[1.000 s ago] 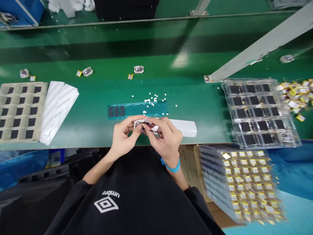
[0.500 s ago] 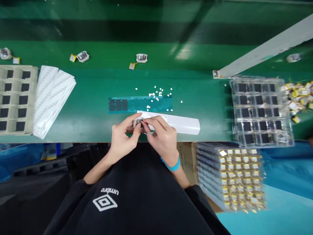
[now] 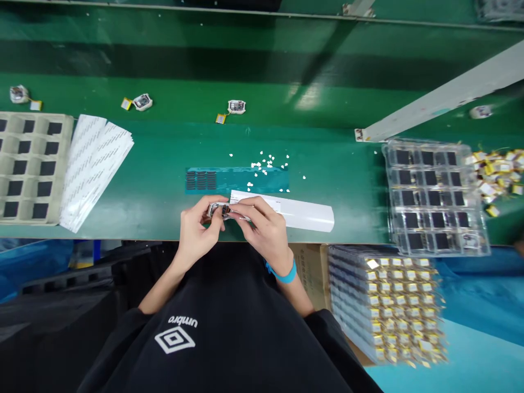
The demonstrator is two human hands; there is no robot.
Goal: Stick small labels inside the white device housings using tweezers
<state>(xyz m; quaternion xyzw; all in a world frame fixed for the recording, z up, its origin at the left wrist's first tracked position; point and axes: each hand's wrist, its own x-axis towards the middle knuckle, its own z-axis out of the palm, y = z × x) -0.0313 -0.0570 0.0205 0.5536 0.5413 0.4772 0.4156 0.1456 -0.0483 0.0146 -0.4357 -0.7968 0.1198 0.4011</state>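
My left hand (image 3: 199, 222) is closed round a small white electronic housing (image 3: 213, 209), thumb in front and fingers behind it. Circuit parts show inside the housing. My right hand (image 3: 262, 226), with a blue band at the wrist, pinches what looks like a pair of tweezers (image 3: 244, 217); its tip meets the right end of the housing, and my fingers hide most of it. Just beyond my hands lies a teal strip (image 3: 237, 180) with rows of small black pads (image 3: 200, 180) at its left end. A white sheet (image 3: 307, 214) lies beside my right hand.
Small white bits (image 3: 262, 165) lie scattered on the green bench. White printed sheets (image 3: 92, 169) and a compartment tray (image 3: 67, 164) are at left. A clear tray (image 3: 387, 180) and loose yellow batteries (image 3: 497, 172) are at right. Housings with batteries (image 3: 236, 107) sit farther back.
Both hands have shifted slightly left with the housing, which now shows more of itself between my fingers. The camera view has tilted a little upward.
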